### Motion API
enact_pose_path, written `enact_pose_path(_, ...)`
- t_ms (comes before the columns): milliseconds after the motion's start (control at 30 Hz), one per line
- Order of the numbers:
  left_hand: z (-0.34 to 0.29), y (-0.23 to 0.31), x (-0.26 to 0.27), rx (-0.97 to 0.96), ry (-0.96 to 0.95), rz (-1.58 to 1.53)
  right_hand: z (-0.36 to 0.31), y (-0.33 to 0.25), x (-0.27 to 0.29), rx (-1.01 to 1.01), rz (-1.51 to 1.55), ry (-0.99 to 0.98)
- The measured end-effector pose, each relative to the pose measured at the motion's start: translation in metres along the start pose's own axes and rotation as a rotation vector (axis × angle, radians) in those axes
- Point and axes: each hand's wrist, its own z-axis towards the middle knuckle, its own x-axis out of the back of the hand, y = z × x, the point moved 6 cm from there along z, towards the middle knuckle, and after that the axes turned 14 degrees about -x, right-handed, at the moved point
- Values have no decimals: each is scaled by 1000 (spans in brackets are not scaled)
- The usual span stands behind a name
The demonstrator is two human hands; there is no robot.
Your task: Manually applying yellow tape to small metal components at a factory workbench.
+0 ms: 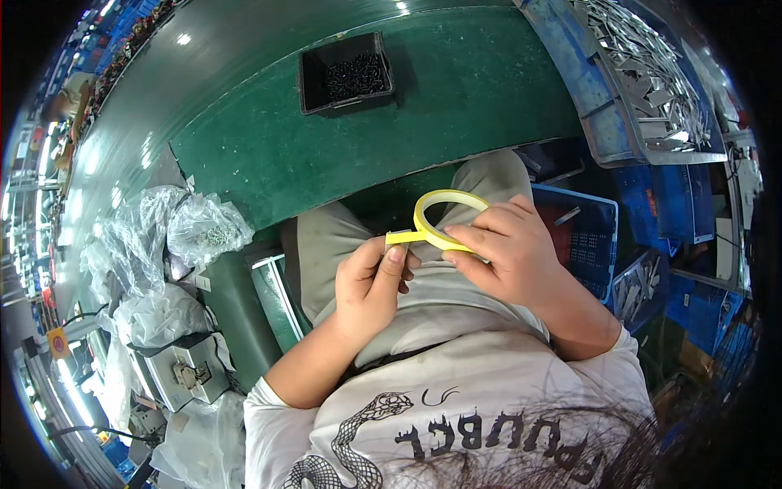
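Observation:
A roll of yellow tape (pixel 421 213) is held above my lap between both hands. My right hand (pixel 509 253) grips the near right side of the ring, thumb and fingers pinched on its rim. A short strip of the tape sticks out to the left from the roll. My left hand (pixel 371 281) pinches the free end of that strip between thumb and forefinger. The roll's pale inner core faces partly upward, and its middle is hollow.
On the green table (pixel 456 90) stands a black bin (pixel 346 104) of small dark parts. Clear plastic bags (pixel 208 232) lie at left, above a metal device (pixel 191 375). A blue crate (pixel 603 122) of metal pieces is at far right; another blue crate (pixel 599 244) sits beside my leg.

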Motion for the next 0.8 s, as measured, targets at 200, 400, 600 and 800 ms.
enact_pose_path(200,-1,0,-1,0,-5,-34,0,0,-1,1,3,1)
enact_pose_path(400,0,3,-1,-17,-21,-12,0,1,-1,-7,-2,-19)
enact_pose_path(600,0,4,-2,-38,-44,-36,0,1,-2,-13,-1,-27)
enact_pose_path(800,-1,3,-2,-76,-60,-40,0,2,-2,-20,9,-24)
